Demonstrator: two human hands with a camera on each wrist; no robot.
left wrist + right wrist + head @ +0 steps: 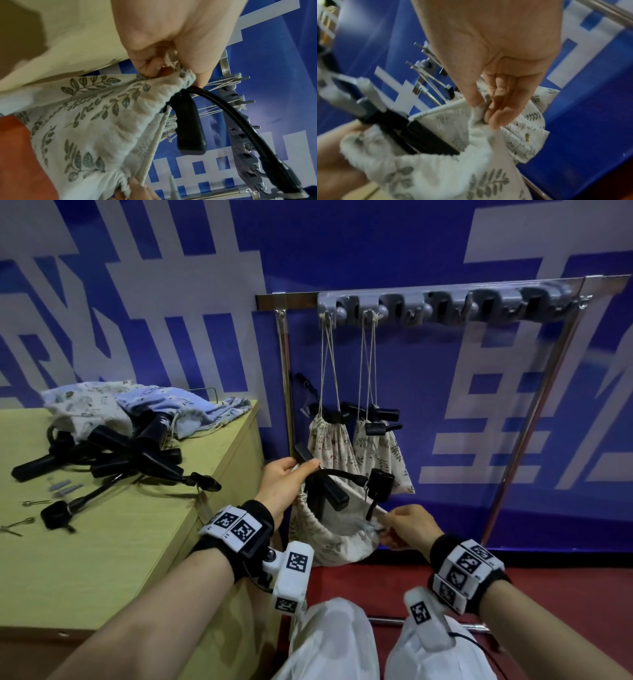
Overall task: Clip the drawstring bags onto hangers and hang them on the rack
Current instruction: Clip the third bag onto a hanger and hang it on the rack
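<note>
two bags (356,450) hung on the rack (445,302); both hands (284,484) pinched a third (329,539), more waited on the counter (102,542).

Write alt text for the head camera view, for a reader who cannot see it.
Two hands hold a leaf-print drawstring bag open by its rim: the left hand also grips a black clip hanger, and the right hand pinches the opposite edge. Behind, two bags hang from a metal rack; more bags and hangers lie on a table at left.
</note>
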